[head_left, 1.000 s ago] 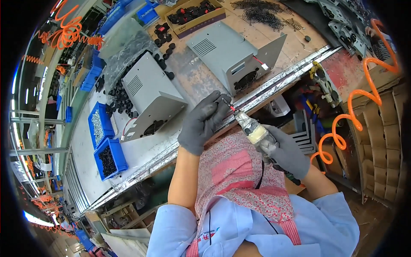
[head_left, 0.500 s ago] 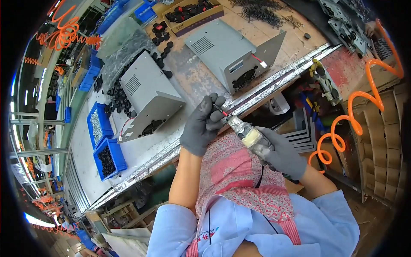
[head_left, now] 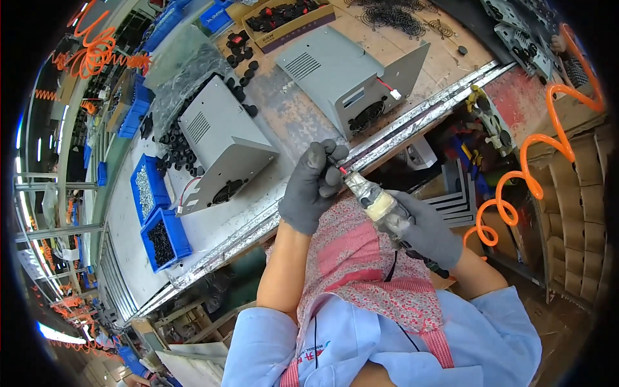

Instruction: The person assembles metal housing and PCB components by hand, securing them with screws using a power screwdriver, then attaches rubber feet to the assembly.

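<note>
My right hand (head_left: 425,233), in a grey glove, is wrapped round an air screwdriver (head_left: 380,205) with a worn, tape-covered body. Its bit, with a red part on it, points up and left toward my left hand (head_left: 311,187). That hand, gloved too, is pinched closed at the bit's tip; a small dark piece shows between the fingers, too hidden to name. Beyond my hands, two bent grey metal housings stand on the bench: the left housing (head_left: 219,119) and the right housing (head_left: 316,68). Each has a slotted vent, a black fan and a wire with a white plug.
Blue bins of silver screws (head_left: 146,190) and black screws (head_left: 162,242) stand at the bench's left. Black round caps (head_left: 177,145) lie by a plastic bag (head_left: 184,61). A carton of black and red parts (head_left: 290,19) is at the back. An orange coiled hose (head_left: 532,174) hangs right.
My left hand has shifted slightly to the right, still pinched at the bit's tip. My right hand and the screwdriver have barely moved. The housings stay where they were.
</note>
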The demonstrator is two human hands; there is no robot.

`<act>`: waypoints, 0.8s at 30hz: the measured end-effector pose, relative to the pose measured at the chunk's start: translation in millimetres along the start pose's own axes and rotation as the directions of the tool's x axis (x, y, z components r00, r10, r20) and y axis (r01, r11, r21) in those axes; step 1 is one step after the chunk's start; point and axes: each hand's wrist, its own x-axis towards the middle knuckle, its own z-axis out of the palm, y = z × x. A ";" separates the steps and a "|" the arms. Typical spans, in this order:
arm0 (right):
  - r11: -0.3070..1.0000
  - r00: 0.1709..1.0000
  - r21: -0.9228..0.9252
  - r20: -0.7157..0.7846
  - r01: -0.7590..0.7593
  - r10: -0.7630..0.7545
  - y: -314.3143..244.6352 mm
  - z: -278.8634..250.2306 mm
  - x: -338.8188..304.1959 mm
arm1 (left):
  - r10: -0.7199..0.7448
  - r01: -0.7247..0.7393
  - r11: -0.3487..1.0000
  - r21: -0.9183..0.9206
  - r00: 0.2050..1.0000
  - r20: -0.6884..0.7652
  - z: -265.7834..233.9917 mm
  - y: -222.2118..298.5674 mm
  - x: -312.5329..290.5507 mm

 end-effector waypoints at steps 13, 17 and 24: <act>0.986 0.976 -0.165 -0.217 -0.004 -0.033 17.7 -22.2 1.0 | 0.223 -0.136 0.805 0.577 0.971 -0.084 13.5 12.8 22.1; 0.990 0.979 -0.130 -0.199 -0.059 0.033 13.1 -21.4 0.9 | 0.131 -0.043 0.749 0.662 0.988 -0.084 23.9 16.8 27.2; 0.987 0.980 -0.158 -0.200 -0.012 -0.020 19.5 -23.2 11.3 | 0.114 0.006 0.632 0.775 0.988 -0.102 22.9 13.3 36.5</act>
